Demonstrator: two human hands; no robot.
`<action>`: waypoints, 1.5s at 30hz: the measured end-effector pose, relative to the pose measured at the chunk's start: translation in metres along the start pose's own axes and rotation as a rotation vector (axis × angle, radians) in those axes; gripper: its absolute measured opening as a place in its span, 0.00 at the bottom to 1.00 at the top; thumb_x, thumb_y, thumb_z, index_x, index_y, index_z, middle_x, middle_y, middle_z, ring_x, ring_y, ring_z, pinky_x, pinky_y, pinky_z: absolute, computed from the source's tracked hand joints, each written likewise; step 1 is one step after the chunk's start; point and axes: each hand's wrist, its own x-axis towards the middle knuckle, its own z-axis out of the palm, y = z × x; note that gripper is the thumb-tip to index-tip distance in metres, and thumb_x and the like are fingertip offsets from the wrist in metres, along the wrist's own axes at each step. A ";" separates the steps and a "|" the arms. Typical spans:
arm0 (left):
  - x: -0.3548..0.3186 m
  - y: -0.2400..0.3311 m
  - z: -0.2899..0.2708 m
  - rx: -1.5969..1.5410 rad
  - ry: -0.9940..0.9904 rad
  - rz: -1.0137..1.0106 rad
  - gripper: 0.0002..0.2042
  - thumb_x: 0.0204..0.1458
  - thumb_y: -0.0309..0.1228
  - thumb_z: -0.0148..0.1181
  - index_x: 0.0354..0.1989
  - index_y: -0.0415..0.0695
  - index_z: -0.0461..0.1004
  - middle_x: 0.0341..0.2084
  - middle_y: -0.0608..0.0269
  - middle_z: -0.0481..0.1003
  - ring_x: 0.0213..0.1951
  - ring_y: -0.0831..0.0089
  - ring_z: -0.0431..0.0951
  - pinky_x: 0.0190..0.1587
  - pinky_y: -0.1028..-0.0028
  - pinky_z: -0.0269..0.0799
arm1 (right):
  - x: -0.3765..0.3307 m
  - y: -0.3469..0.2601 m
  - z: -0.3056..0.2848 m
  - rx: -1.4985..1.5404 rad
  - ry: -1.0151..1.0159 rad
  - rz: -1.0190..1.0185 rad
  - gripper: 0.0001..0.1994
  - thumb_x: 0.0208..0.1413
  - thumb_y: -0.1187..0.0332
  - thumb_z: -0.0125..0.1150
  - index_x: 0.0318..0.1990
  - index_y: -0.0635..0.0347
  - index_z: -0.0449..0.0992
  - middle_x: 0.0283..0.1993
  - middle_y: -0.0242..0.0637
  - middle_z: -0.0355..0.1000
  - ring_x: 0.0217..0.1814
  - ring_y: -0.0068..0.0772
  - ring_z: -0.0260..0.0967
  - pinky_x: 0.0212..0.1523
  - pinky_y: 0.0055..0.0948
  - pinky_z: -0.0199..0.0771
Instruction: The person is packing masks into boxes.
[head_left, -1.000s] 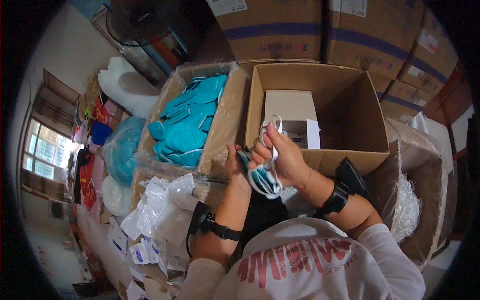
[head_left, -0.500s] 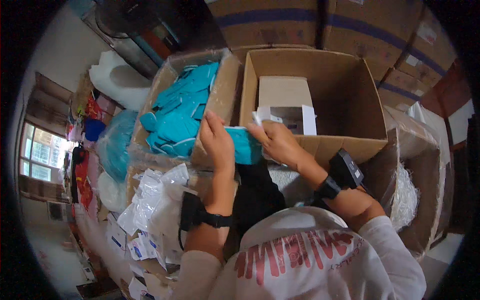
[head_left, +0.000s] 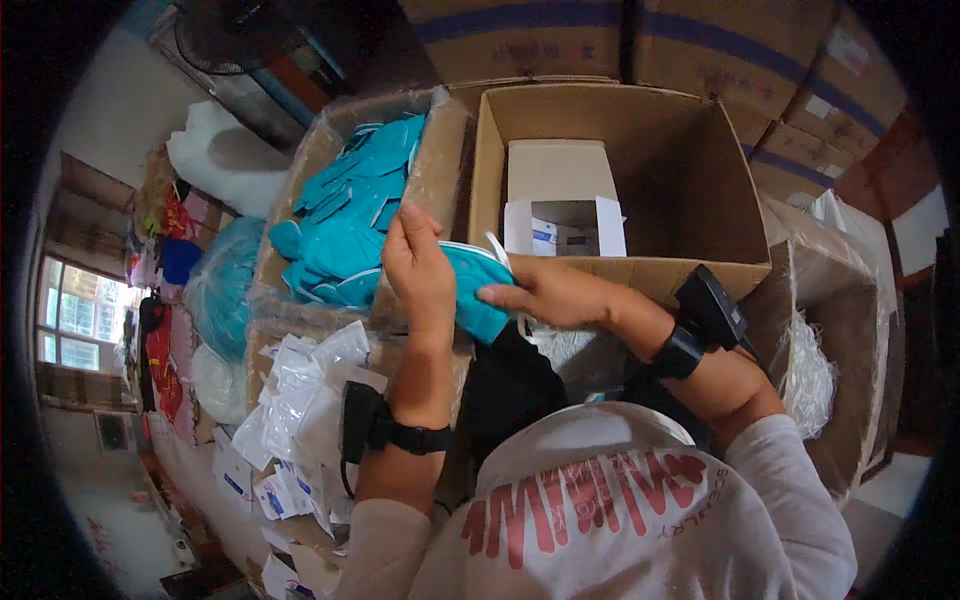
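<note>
Between my hands is a teal fabric piece (head_left: 476,284) with white edging, and a white strip end sticks up beside my right fingers. My left hand (head_left: 420,262) is closed on its left end, fingertips pinched together. My right hand (head_left: 560,292) grips the other end, thumb in front and fingers partly hidden behind the fabric. Just left of my left hand, a heap of similar teal pieces (head_left: 350,225) fills a plastic-lined carton (head_left: 440,140). Beyond my right hand stands a large open carton (head_left: 690,268) holding a smaller open white box (head_left: 610,228) with small printed packets inside.
White plastic packets (head_left: 310,390) are piled at the near left, beside my left forearm. A carton (head_left: 850,300) at the right holds clear shredded-looking material (head_left: 810,385). Stacked taped cartons (head_left: 520,50) stand along the back. A teal-filled plastic bag (head_left: 225,290) rests at the left.
My right hand has turned and shifted lower along the fabric, its thumb now in front. The teal piece now slants downward between my hands. The view has shifted slightly.
</note>
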 end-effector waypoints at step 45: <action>0.015 -0.140 -0.067 -0.798 -0.066 -0.883 0.19 0.49 0.55 0.46 0.29 0.51 0.66 0.15 0.73 0.59 0.18 0.78 0.58 0.18 0.77 0.54 | -0.317 -0.016 -0.161 -0.502 0.853 0.648 0.10 0.54 0.64 0.44 0.34 0.62 0.68 0.28 0.40 0.67 0.27 0.35 0.62 0.28 0.33 0.63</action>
